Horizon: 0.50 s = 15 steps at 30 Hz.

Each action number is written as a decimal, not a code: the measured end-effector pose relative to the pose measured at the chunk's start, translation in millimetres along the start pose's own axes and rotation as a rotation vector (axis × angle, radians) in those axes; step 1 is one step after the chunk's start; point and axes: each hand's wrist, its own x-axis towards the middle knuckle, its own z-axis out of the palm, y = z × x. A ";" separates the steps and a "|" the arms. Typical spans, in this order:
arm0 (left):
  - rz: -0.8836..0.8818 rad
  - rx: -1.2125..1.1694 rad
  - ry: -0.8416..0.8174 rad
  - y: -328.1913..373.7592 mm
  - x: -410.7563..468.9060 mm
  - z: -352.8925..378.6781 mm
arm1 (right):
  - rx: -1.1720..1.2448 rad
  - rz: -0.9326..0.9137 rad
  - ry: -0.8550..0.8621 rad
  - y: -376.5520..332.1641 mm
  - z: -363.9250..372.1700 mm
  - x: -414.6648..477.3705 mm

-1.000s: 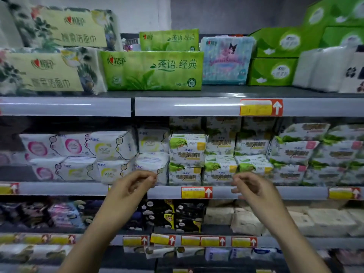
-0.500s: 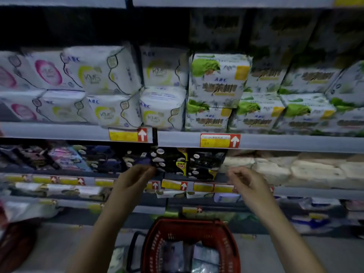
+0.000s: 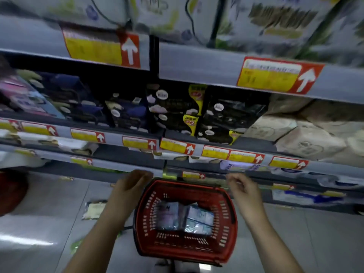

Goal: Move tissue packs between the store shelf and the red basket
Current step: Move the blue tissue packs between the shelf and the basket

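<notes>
The red basket (image 3: 226, 229) stands on the floor right below me, in front of the store shelf (image 3: 197, 64). Two pale tissue packs lie side by side inside it, a whitish pack (image 3: 167, 215) on the left and a light blue pack (image 3: 199, 219) on the right. My left hand (image 3: 131, 185) hovers over the basket's far left corner, fingers loosely bent, holding nothing. Over the far right corner my right hand (image 3: 243, 187) hangs the same way, empty.
Shelf edges with yellow-and-red price labels (image 3: 275, 75) run across the view. Dark packs (image 3: 177, 113) and beige packs (image 3: 307, 142) fill the lower shelves. A flat packet (image 3: 94, 210) lies on the grey floor left of the basket. Something dark red (image 3: 9, 192) sits at far left.
My view has swung down from the upper shelves to the floor. Both hands have dropped with it and now hang over the red basket, still empty.
</notes>
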 end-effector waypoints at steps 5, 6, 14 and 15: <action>-0.153 -0.040 -0.018 -76.9 26.2 23.9 | -0.046 0.093 0.017 79.4 41.3 5.1; -0.172 -0.036 -0.029 -90.7 32.2 29.3 | -0.072 0.100 0.015 95.4 49.4 6.2; -0.318 -0.030 -0.056 -204.2 68.2 68.7 | -0.198 0.105 0.047 209.1 108.4 23.4; -0.334 -0.018 -0.047 -217.0 73.5 73.2 | -0.222 0.104 0.062 223.6 115.4 26.9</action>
